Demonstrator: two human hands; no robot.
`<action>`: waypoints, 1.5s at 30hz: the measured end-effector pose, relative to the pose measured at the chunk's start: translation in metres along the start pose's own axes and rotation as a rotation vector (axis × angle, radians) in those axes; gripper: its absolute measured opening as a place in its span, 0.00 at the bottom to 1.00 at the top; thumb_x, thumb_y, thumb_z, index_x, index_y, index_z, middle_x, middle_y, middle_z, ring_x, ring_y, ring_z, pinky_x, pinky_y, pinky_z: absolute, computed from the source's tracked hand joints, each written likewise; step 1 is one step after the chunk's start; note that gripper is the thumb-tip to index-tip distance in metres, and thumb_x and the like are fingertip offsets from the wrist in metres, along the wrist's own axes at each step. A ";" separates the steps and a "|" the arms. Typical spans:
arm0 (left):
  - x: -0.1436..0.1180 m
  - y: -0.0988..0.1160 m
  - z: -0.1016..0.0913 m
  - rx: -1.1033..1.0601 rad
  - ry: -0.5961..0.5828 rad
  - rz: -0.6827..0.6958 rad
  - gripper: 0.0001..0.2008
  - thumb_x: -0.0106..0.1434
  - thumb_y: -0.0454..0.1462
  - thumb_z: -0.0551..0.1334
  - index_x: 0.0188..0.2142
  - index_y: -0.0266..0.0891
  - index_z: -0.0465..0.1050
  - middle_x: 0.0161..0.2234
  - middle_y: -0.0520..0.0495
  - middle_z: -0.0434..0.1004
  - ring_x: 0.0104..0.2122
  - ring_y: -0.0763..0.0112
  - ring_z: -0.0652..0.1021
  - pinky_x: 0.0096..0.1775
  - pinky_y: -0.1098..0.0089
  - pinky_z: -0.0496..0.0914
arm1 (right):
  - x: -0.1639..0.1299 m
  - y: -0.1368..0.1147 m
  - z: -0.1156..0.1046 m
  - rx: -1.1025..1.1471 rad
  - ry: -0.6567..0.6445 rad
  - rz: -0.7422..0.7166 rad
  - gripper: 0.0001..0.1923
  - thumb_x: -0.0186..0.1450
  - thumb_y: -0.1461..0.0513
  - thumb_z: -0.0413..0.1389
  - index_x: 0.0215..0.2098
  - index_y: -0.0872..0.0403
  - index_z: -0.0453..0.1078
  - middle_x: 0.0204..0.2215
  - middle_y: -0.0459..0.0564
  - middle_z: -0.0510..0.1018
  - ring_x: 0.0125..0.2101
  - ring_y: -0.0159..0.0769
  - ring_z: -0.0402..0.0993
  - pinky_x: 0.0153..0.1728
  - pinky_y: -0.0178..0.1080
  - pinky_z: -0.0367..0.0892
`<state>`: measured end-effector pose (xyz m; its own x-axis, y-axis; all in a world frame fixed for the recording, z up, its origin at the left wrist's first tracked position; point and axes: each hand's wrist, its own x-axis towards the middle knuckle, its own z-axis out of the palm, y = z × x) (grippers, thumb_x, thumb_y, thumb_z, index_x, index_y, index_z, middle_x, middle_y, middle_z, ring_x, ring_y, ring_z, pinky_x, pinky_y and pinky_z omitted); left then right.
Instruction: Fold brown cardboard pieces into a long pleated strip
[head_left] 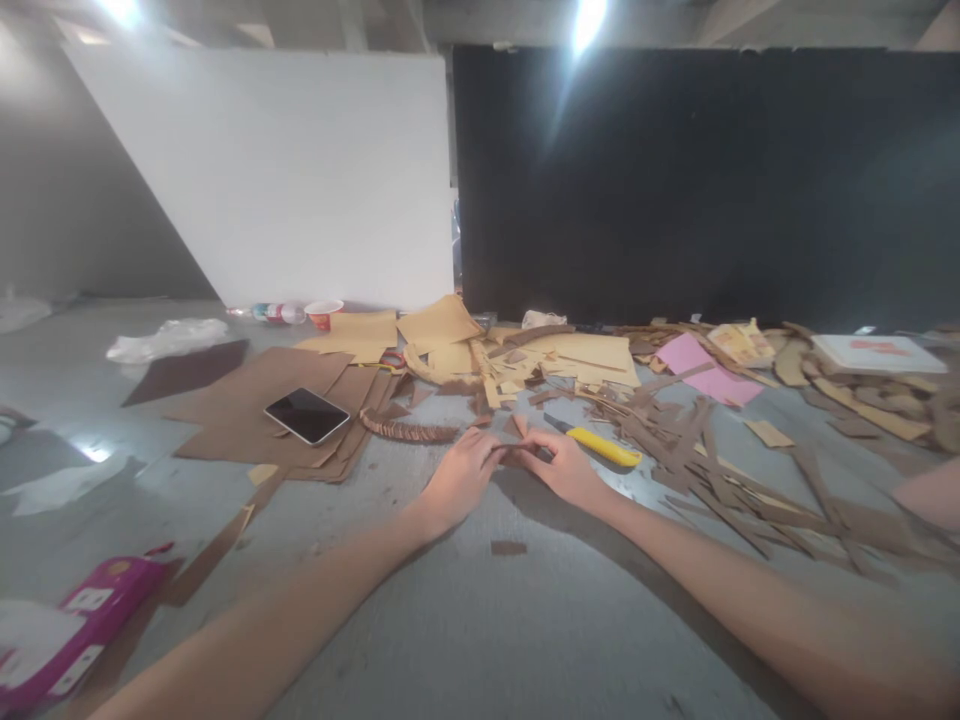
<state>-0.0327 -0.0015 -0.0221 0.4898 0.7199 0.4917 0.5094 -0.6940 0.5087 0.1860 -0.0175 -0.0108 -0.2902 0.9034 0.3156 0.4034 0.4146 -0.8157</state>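
Observation:
My left hand (465, 475) and my right hand (559, 462) meet over the middle of the table. Between their fingertips they pinch a small brown cardboard piece (514, 447), partly hidden by the fingers. Just beyond the left hand lies a curved, ridged cardboard strip (409, 428). To the right of my right hand rests a yellow utility knife (606, 446), its blade end pointing towards the upper left. A small brown cardboard rectangle (508, 548) lies flat on the table in front of the hands.
A phone (307, 415) lies on stacked brown cardboard sheets (225, 435) at left. Cardboard strips (720, 480) and a pink sheet (705, 368) spread across the right. Red-handled scissors (392, 360) lie behind. A magenta packet (105, 610) sits front left; part of another person's arm (930, 495) shows at right.

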 end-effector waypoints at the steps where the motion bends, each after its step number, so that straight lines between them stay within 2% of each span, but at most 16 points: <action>1: 0.000 0.001 0.000 0.000 0.003 -0.004 0.13 0.79 0.37 0.54 0.40 0.41 0.76 0.37 0.46 0.79 0.44 0.62 0.77 0.47 0.62 0.74 | 0.000 -0.001 0.000 -0.006 0.006 0.006 0.17 0.72 0.49 0.58 0.33 0.51 0.78 0.30 0.48 0.81 0.33 0.40 0.74 0.35 0.39 0.66; 8: 0.000 0.002 -0.002 0.007 0.005 -0.002 0.16 0.79 0.38 0.53 0.38 0.43 0.78 0.34 0.47 0.79 0.42 0.61 0.77 0.47 0.62 0.74 | -0.002 0.002 0.001 -0.037 0.037 0.085 0.23 0.71 0.45 0.58 0.26 0.51 0.67 0.22 0.43 0.69 0.26 0.35 0.64 0.29 0.36 0.59; 13: 0.000 -0.003 -0.001 0.053 0.085 -0.197 0.16 0.77 0.39 0.57 0.32 0.41 0.74 0.32 0.47 0.76 0.37 0.62 0.77 0.41 0.63 0.72 | -0.001 0.007 0.000 0.018 0.184 0.067 0.25 0.72 0.44 0.56 0.27 0.51 0.63 0.23 0.43 0.66 0.27 0.35 0.62 0.31 0.37 0.59; 16: 0.002 -0.004 0.000 0.098 0.058 -0.269 0.20 0.75 0.42 0.61 0.24 0.41 0.67 0.25 0.49 0.70 0.32 0.62 0.74 0.38 0.63 0.70 | -0.001 0.010 -0.001 0.062 0.226 0.071 0.23 0.72 0.44 0.57 0.28 0.51 0.65 0.24 0.43 0.65 0.27 0.35 0.61 0.30 0.37 0.58; 18: 0.003 -0.005 0.000 0.104 0.032 -0.255 0.19 0.73 0.42 0.63 0.25 0.42 0.66 0.26 0.49 0.70 0.34 0.60 0.75 0.40 0.62 0.70 | -0.001 0.011 -0.001 0.073 0.199 0.065 0.23 0.72 0.44 0.57 0.29 0.52 0.66 0.24 0.42 0.65 0.27 0.34 0.61 0.30 0.37 0.58; 21: 0.003 -0.005 -0.001 0.064 0.094 -0.199 0.07 0.72 0.41 0.64 0.39 0.41 0.72 0.40 0.44 0.78 0.46 0.56 0.77 0.47 0.59 0.72 | -0.002 0.011 -0.001 0.062 0.158 0.051 0.23 0.72 0.45 0.58 0.28 0.52 0.66 0.25 0.43 0.67 0.28 0.34 0.63 0.31 0.36 0.58; 24: 0.002 0.000 -0.004 -0.014 0.155 -0.124 0.07 0.75 0.39 0.58 0.47 0.40 0.72 0.47 0.41 0.77 0.51 0.57 0.76 0.53 0.58 0.70 | -0.002 0.011 0.000 0.043 0.121 0.056 0.22 0.72 0.45 0.58 0.29 0.52 0.67 0.25 0.43 0.70 0.29 0.35 0.65 0.32 0.36 0.60; 27: -0.001 0.010 -0.007 -0.161 0.035 -0.111 0.12 0.79 0.40 0.50 0.47 0.41 0.72 0.42 0.45 0.79 0.42 0.64 0.79 0.47 0.64 0.72 | -0.002 0.010 0.001 0.038 0.064 0.066 0.21 0.71 0.46 0.59 0.29 0.52 0.69 0.25 0.44 0.72 0.29 0.35 0.66 0.32 0.36 0.61; 30: -0.004 0.020 -0.005 -0.302 -0.106 -0.157 0.12 0.78 0.44 0.54 0.52 0.44 0.73 0.43 0.48 0.81 0.41 0.66 0.80 0.44 0.67 0.72 | -0.002 0.009 0.001 0.032 0.002 0.054 0.21 0.71 0.46 0.59 0.29 0.52 0.70 0.25 0.44 0.72 0.29 0.35 0.65 0.31 0.36 0.61; 32: -0.005 0.020 0.001 -0.375 -0.070 -0.197 0.12 0.77 0.45 0.56 0.51 0.44 0.74 0.42 0.48 0.82 0.41 0.66 0.81 0.43 0.68 0.72 | -0.003 0.007 0.001 0.021 -0.021 0.042 0.22 0.71 0.46 0.59 0.27 0.52 0.70 0.25 0.45 0.72 0.29 0.35 0.66 0.31 0.36 0.61; 34: -0.004 0.015 0.007 -0.464 -0.036 -0.251 0.13 0.76 0.47 0.56 0.49 0.43 0.74 0.36 0.49 0.81 0.35 0.67 0.80 0.38 0.69 0.71 | -0.004 0.006 0.001 0.017 -0.027 0.041 0.21 0.72 0.46 0.58 0.29 0.52 0.71 0.26 0.45 0.74 0.30 0.36 0.68 0.31 0.36 0.62; 36: 0.000 0.006 0.012 -0.558 -0.005 -0.334 0.15 0.74 0.49 0.58 0.48 0.42 0.72 0.29 0.51 0.79 0.29 0.67 0.78 0.34 0.69 0.70 | -0.005 0.007 0.001 0.045 -0.009 0.049 0.17 0.74 0.47 0.55 0.38 0.51 0.73 0.29 0.46 0.76 0.30 0.37 0.70 0.31 0.37 0.64; 38: 0.004 -0.004 0.014 -0.625 0.036 -0.431 0.16 0.71 0.51 0.61 0.45 0.41 0.71 0.26 0.51 0.78 0.26 0.66 0.78 0.32 0.69 0.70 | -0.005 0.009 0.002 0.101 0.024 0.040 0.14 0.76 0.50 0.52 0.49 0.50 0.71 0.33 0.47 0.78 0.31 0.37 0.73 0.32 0.37 0.67; 40: 0.007 -0.009 0.014 -0.674 0.051 -0.478 0.17 0.70 0.52 0.62 0.43 0.41 0.71 0.25 0.51 0.78 0.25 0.66 0.77 0.31 0.68 0.70 | -0.005 0.012 0.003 0.138 0.029 0.003 0.14 0.76 0.53 0.51 0.55 0.48 0.68 0.37 0.49 0.80 0.33 0.38 0.75 0.34 0.38 0.70; 42: 0.008 -0.010 0.013 -0.685 0.037 -0.479 0.17 0.69 0.53 0.62 0.42 0.41 0.71 0.25 0.50 0.79 0.25 0.66 0.78 0.31 0.68 0.70 | -0.004 0.015 0.004 0.118 -0.005 -0.049 0.13 0.74 0.55 0.54 0.55 0.48 0.69 0.40 0.50 0.80 0.34 0.38 0.76 0.37 0.39 0.72; 45: 0.006 -0.006 0.010 -0.676 0.013 -0.458 0.17 0.69 0.53 0.62 0.42 0.42 0.72 0.27 0.50 0.81 0.26 0.66 0.78 0.32 0.68 0.70 | -0.003 0.014 0.005 0.057 -0.084 -0.098 0.11 0.71 0.56 0.58 0.50 0.48 0.75 0.42 0.50 0.81 0.35 0.38 0.76 0.39 0.40 0.72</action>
<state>-0.0252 0.0072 -0.0291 0.3262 0.9352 0.1379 0.1179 -0.1850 0.9756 0.1882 -0.0149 -0.0257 -0.3983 0.8454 0.3559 0.3205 0.4918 -0.8096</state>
